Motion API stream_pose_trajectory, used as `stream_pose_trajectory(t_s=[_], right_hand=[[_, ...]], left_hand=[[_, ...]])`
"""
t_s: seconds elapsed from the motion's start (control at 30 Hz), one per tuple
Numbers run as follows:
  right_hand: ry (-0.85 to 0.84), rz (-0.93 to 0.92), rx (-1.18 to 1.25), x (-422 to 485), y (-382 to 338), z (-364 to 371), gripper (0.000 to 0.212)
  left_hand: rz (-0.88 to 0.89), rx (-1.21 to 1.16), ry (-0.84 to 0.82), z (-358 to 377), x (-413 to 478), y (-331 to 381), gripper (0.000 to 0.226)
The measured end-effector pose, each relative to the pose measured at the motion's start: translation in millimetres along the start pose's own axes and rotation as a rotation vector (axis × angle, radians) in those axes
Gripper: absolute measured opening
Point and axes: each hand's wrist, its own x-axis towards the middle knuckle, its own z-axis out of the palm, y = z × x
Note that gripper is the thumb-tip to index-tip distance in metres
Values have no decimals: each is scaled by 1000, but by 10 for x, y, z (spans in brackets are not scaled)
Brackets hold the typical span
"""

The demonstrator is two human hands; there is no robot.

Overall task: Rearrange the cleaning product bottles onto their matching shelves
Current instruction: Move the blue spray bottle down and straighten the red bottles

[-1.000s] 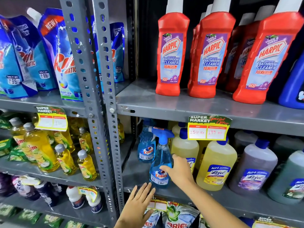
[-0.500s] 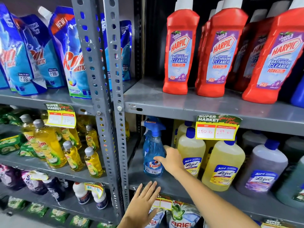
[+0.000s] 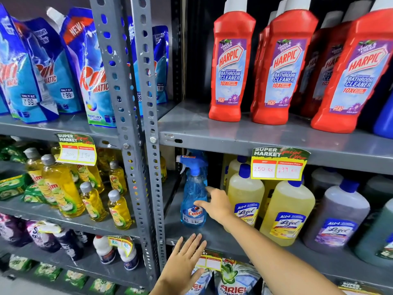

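A blue Colin spray bottle [image 3: 193,189] stands upright at the left end of the middle right shelf [image 3: 214,236], beside yellow Lizol bottles [image 3: 287,211]. My right hand [image 3: 215,206] reaches in from the right with its fingers apart. Its thumb lies across the bottle's front and its index finger points past the bottle's right side, without a firm grip. My left hand [image 3: 185,260] rests flat with spread fingers against that shelf's front edge, just below the bottle. Whether a second spray bottle stands behind the first one I cannot tell.
Red Harpic bottles [image 3: 231,67] line the shelf above. A perforated grey upright [image 3: 138,145] splits the racks. To its left are Rin pouches [image 3: 91,81] and yellow Vim bottles [image 3: 61,188]. A price tag [image 3: 278,165] hangs over the Lizol row, and Ariel packs [image 3: 234,282] sit below.
My right hand slid the Colin bottle back and left along the shelf, then loosened its fingers from it. My left hand stayed at the shelf's front edge.
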Motion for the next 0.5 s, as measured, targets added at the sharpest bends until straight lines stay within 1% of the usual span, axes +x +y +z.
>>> stream_pose_trajectory(t_s=[0.3,0.5], right_hand=[[40,-20,-47,-43,7,26,51],[43,-12,-62,-38,11,44,51]], left_hand=[[11,-2,39,-159,-45,20,93],[5,-12,27,-248,-45,15,93]])
